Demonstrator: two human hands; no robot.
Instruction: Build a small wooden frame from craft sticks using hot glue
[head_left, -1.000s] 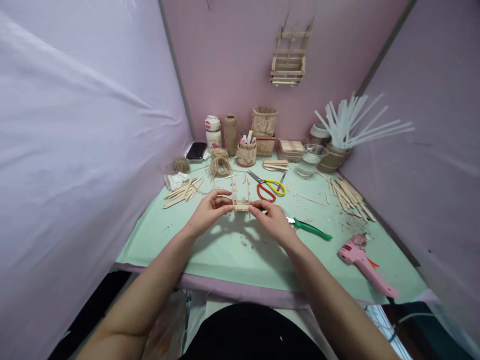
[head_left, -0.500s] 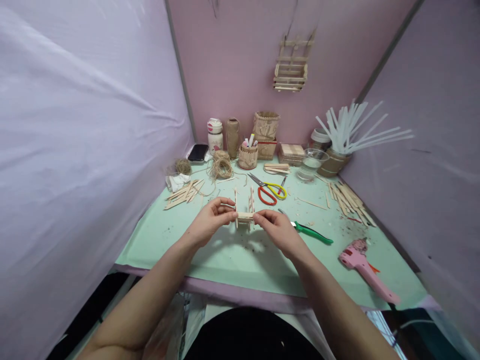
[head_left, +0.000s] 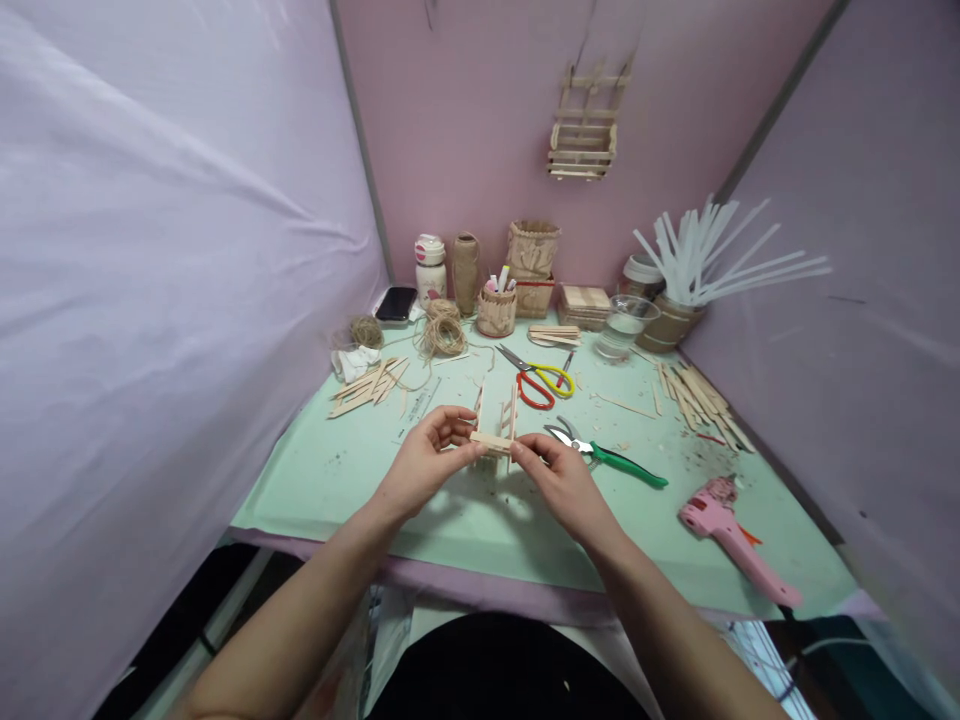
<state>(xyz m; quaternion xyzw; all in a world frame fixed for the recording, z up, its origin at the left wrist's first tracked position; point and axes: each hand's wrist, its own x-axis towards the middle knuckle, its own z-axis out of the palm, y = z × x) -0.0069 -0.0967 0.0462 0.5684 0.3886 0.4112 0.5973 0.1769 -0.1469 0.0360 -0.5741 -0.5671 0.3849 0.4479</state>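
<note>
Between my two hands is a small frame built of popsicle sticks (head_left: 493,441), with two uprights pointing away from me and a crosspiece at the near end. My left hand (head_left: 433,452) pinches the left end of that crosspiece, thumb in front and fingers curled behind. At the right end, my right hand (head_left: 553,476) grips it between thumb and fingertips. Just right of the right hand lie green-handled pruning shears (head_left: 611,459). Beyond the frame rest scissors (head_left: 536,377) with one red and one yellow handle.
A pink glue gun (head_left: 731,535) lies at the right. Loose sticks are piled at left (head_left: 369,387) and right (head_left: 697,405). Twine (head_left: 442,332), a pen cup (head_left: 496,308) and a water cup (head_left: 622,330) line the back. A transparent ruler (head_left: 421,405) lies left of the frame.
Both hands have shifted slightly right and toward me with the stick frame, which has tilted a little. The ruler and more of the pruning shears now show.
</note>
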